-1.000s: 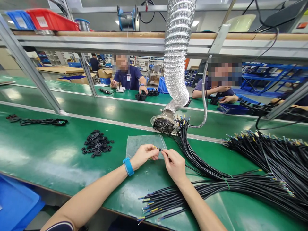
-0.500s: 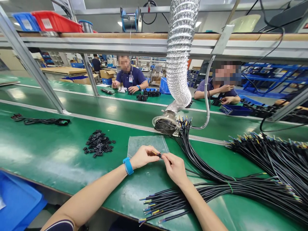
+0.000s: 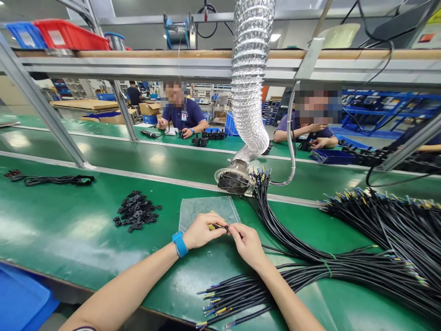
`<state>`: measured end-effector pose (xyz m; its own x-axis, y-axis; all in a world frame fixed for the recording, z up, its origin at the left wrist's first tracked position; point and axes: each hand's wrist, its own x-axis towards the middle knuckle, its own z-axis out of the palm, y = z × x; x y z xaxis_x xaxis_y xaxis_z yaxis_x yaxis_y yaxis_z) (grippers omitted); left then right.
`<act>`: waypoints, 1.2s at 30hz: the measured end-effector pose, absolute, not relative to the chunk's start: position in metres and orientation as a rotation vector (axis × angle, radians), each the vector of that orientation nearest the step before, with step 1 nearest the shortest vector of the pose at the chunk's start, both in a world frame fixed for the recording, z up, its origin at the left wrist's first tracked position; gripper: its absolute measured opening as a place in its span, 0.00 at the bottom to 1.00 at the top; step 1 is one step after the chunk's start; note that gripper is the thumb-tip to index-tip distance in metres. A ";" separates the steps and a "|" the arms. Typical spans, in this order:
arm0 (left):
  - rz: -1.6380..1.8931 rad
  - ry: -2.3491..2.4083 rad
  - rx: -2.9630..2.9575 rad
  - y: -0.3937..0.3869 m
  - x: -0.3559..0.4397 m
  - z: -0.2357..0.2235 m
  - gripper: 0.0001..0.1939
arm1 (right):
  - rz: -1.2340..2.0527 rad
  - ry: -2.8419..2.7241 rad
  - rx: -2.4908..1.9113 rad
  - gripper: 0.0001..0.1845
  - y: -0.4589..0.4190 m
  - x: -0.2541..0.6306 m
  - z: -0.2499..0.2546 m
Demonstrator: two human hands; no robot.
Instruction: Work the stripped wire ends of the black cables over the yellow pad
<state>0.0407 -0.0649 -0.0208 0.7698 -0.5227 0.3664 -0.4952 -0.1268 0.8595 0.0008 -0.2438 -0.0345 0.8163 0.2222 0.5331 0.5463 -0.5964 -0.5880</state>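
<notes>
My left hand [image 3: 202, 231], with a blue band at the wrist, pinches the thin coloured wires [image 3: 217, 225] at a cable's end. Its fingertips almost meet those of my right hand [image 3: 247, 242], which is closed on the same black cable [image 3: 275, 249] where it trails off to the right. Between the fingertips sits a small dark piece [image 3: 227, 228], too small to make out clearly. Under and behind both hands lies a clear plastic bag [image 3: 193, 209]. Left of it is a pile of small black plastic parts [image 3: 136, 211].
Bundled black cables [image 3: 306, 262] with bared coloured ends lie at the right, beside a larger heap [image 3: 382, 220]. A fume fan [image 3: 234, 181] hangs on a silver duct [image 3: 250, 69]. Co-workers sit across the bench. A blue bin [image 3: 24, 294] stands lower left.
Both hands have come slightly down and toward me, still pinching the cable end. More of the coloured wires shows at my left fingers. A co-worker's hand has moved off the black parts opposite.
</notes>
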 end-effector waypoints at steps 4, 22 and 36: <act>-0.001 -0.731 1.773 -0.068 0.041 -0.023 0.07 | -0.531 -0.515 -2.181 0.19 -0.244 0.003 -0.038; 0.174 -0.463 2.365 -0.021 0.081 0.005 0.17 | -0.875 -0.165 -2.618 0.20 -0.264 0.030 -0.062; 0.142 -0.405 3.097 0.111 0.075 -0.011 0.12 | -0.283 -0.425 -2.479 0.06 -0.256 0.004 -0.027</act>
<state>0.0750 0.1114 -0.0109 0.9622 -0.2562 0.0919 -0.2575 -0.9663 0.0029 0.0037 -0.2559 -0.0270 0.9260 0.2348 0.2955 0.3631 -0.7680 -0.5276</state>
